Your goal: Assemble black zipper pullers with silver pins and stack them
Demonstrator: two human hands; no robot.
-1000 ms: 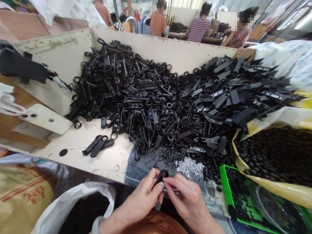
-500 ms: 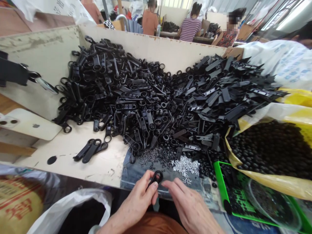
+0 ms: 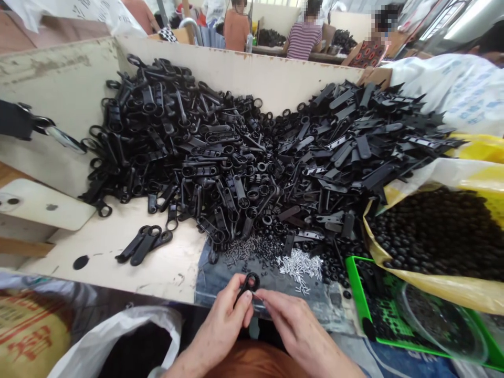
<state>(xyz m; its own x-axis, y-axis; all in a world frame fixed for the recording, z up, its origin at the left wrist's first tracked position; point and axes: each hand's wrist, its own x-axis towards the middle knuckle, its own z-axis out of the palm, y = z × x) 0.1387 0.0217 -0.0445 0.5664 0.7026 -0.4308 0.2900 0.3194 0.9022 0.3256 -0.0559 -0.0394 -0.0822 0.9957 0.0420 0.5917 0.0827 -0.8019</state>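
Observation:
My left hand [image 3: 230, 310] is closed round a black plastic part with a ring end [image 3: 251, 283], its ring pointing up and away from me. Close beside the ring, my right hand [image 3: 289, 315] has its thumb and fingers pressed together, the fingertips at the part's right side. Whatever sits in that pinch is too small to make out. Beyond my hands, small silver pins [image 3: 301, 268] lie heaped on a dark cloth [image 3: 212, 283], next to tiny dark pieces [image 3: 246, 249]. Three similar ring-ended parts [image 3: 145, 244] rest on the pale board to the left.
A large heap of black plastic parts [image 3: 220, 152] fills the wooden bin. On the right stand a yellow bag of black beads [image 3: 433, 231] and a green tray [image 3: 360, 299]. A phone [image 3: 47, 205] is at left; an open white bag [image 3: 74, 346] sits below. Several people work behind.
My right fingertips have come slightly left and up, closer to the ring of the black part. My left hand keeps its hold. The whole view has shifted a little.

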